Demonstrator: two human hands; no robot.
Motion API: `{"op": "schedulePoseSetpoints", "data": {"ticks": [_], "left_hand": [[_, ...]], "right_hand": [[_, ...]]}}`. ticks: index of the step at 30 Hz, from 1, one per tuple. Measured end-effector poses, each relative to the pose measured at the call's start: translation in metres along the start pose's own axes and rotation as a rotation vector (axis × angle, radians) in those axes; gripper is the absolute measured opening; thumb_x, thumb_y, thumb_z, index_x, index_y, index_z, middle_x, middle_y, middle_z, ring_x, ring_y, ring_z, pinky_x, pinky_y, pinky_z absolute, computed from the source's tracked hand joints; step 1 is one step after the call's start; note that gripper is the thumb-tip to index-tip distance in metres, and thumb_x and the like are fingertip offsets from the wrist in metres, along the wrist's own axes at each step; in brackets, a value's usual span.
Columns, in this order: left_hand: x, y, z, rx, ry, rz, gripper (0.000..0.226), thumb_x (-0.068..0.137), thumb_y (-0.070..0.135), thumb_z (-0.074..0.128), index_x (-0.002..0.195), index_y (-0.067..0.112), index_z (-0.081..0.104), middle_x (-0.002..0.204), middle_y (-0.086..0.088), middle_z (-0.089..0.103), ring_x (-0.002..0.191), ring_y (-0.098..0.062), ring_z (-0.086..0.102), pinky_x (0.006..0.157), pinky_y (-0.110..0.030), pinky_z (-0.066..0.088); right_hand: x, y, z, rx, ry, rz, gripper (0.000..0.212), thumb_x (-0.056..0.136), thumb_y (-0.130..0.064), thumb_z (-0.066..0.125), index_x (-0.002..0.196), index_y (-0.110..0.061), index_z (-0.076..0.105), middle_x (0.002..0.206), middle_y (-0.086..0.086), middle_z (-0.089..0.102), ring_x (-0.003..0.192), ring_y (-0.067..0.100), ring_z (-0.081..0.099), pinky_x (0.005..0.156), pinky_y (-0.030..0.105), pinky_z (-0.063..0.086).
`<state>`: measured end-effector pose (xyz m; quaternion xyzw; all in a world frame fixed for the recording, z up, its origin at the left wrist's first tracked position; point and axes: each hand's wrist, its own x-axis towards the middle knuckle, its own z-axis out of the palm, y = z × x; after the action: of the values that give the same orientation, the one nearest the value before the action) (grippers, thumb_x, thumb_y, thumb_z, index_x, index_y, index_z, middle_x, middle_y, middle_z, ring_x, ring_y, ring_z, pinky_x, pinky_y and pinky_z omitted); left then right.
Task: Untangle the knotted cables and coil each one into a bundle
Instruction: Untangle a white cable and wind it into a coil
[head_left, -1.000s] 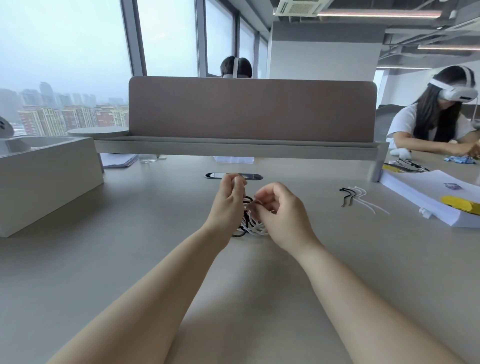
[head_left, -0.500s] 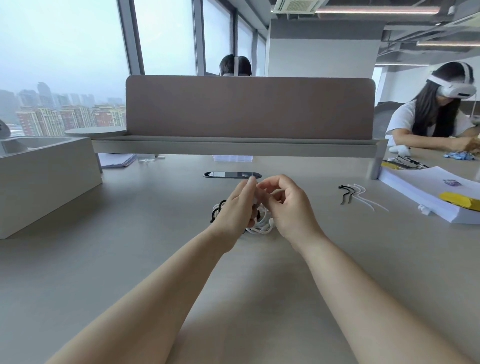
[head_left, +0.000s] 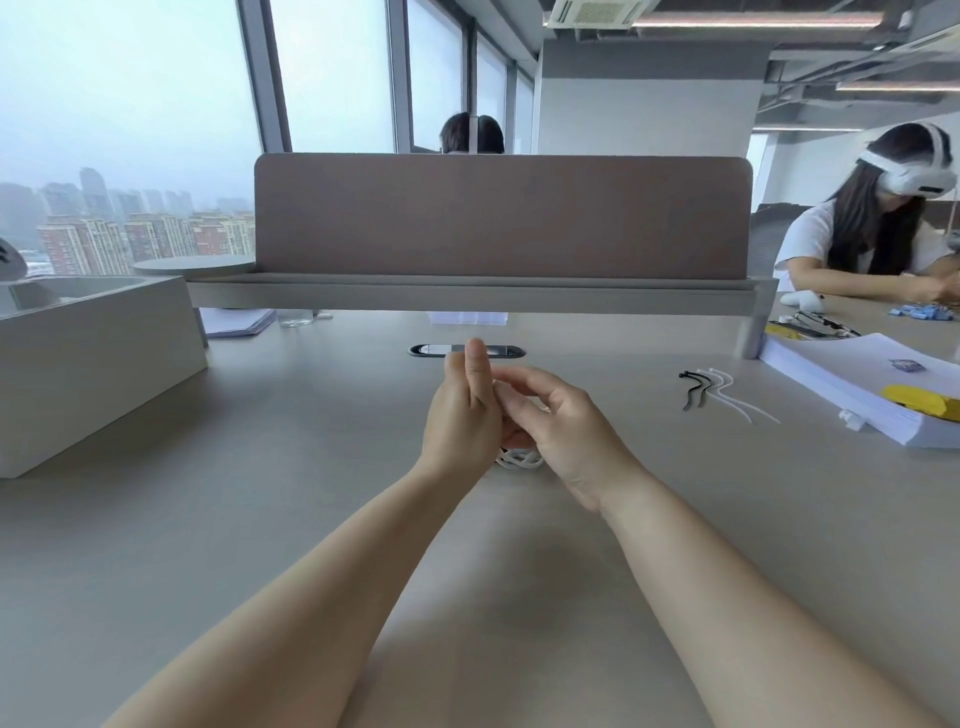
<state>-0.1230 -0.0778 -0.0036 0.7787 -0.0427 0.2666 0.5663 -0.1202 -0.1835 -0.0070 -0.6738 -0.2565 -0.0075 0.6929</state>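
White cable (head_left: 519, 460) is mostly hiding behind the lifting hands now; right hand (head_left: 566, 431) is pinching it, left hand (head_left: 460, 415) I can't tell. Still untangling.

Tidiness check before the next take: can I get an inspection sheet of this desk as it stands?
Surface: grey desk, no spills seen.
Job's things: white cable, loops showing under the hands; any other cable is hidden.
Clutter: black ties, white ties, paper stack, grey box.
Hands: right hand seems to pinch the white cable; left hand is against it, grip hidden.
Cables: nothing seen beyond the job's.
Surroundings: divider, windows, person with headset at the next desk.
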Motion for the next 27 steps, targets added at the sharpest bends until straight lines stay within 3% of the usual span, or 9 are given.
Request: {"op": "schedulePoseSetpoints", "data": {"ticks": [2,4,8,12,16,18,22,27], "left_hand": [[-0.001,0.000,0.000,-0.009,-0.013,0.006,0.085,0.076,0.082,0.002,0.099,0.012,0.044,0.071,0.001,0.057,0.074,-0.023,0.061,0.078,-0.047,0.052],[-0.003,0.001,0.001,0.005,-0.029,0.011,0.091,0.065,0.086,-0.001,0.099,0.014,0.043,0.072,0.002,0.057,0.080,-0.026,0.062,0.082,-0.049,0.051],[-0.005,0.002,0.001,0.090,-0.068,0.022,0.094,0.065,0.084,-0.002,0.103,0.012,0.045,0.075,0.004,0.056,0.083,-0.025,0.062,0.084,-0.048,0.050],[-0.007,0.004,0.002,0.172,-0.154,0.057,0.069,0.086,0.073,0.011,0.104,0.014,0.042,0.082,0.010,0.054,0.084,-0.019,0.059,0.083,-0.040,0.049],[-0.006,-0.003,0.005,0.207,-0.266,0.124,0.038,0.100,0.045,0.025,0.100,0.011,0.041,0.073,0.007,0.054,0.068,-0.009,0.053,0.062,-0.020,0.041],[-0.006,-0.006,0.005,0.228,-0.314,0.150,0.030,0.102,0.038,0.027,0.101,0.012,0.043,0.078,0.009,0.054,0.069,-0.003,0.051,0.059,-0.013,0.037],[-0.006,-0.014,0.007,0.388,-0.410,0.231,0.024,0.103,0.029,0.029,0.095,0.011,0.043,0.078,0.006,0.047,0.070,-0.015,0.044,0.063,-0.026,0.030],[-0.005,-0.019,0.008,0.480,-0.448,0.258,0.026,0.103,0.030,0.030,0.090,0.010,0.039,0.071,0.003,0.043,0.065,-0.019,0.041,0.061,-0.030,0.027]], "right_hand": [[0.000,0.001,0.001,-0.040,0.056,-0.028,0.020,0.092,-0.027,0.059,0.106,-0.019,0.070,0.082,-0.006,0.066,0.067,0.012,0.058,0.067,0.023,0.050],[0.000,0.001,0.000,-0.075,0.107,-0.041,0.014,0.091,-0.026,0.061,0.098,-0.019,0.072,0.072,-0.006,0.063,0.061,0.010,0.053,0.063,0.021,0.047],[0.000,0.001,-0.003,-0.145,0.099,-0.022,0.012,0.091,-0.024,0.061,0.098,-0.021,0.072,0.075,0.003,0.061,0.058,0.012,0.054,0.059,0.021,0.048],[0.001,0.001,-0.008,-0.162,0.153,-0.029,0.014,0.091,-0.017,0.062,0.093,-0.008,0.071,0.075,0.018,0.065,0.061,0.017,0.056,0.061,0.028,0.049],[0.003,0.001,-0.015,-0.137,0.240,-0.037,0.015,0.090,-0.005,0.058,0.085,-0.006,0.072,0.065,0.002,0.066,0.056,0.008,0.057,0.055,0.017,0.046],[0.004,0.001,-0.018,-0.086,0.278,-0.026,0.014,0.089,-0.003,0.059,0.082,-0.006,0.071,0.064,0.000,0.066,0.054,0.006,0.058,0.054,0.015,0.045],[0.006,0.002,-0.032,-0.054,0.349,-0.024,0.006,0.086,-0.010,0.066,0.083,-0.007,0.071,0.069,0.003,0.065,0.052,0.003,0.054,0.054,0.015,0.045],[0.007,0.007,-0.035,-0.091,0.338,0.005,0.007,0.085,-0.010,0.068,0.079,-0.010,0.070,0.063,0.002,0.059,0.048,0.002,0.049,0.052,0.014,0.043]]}}
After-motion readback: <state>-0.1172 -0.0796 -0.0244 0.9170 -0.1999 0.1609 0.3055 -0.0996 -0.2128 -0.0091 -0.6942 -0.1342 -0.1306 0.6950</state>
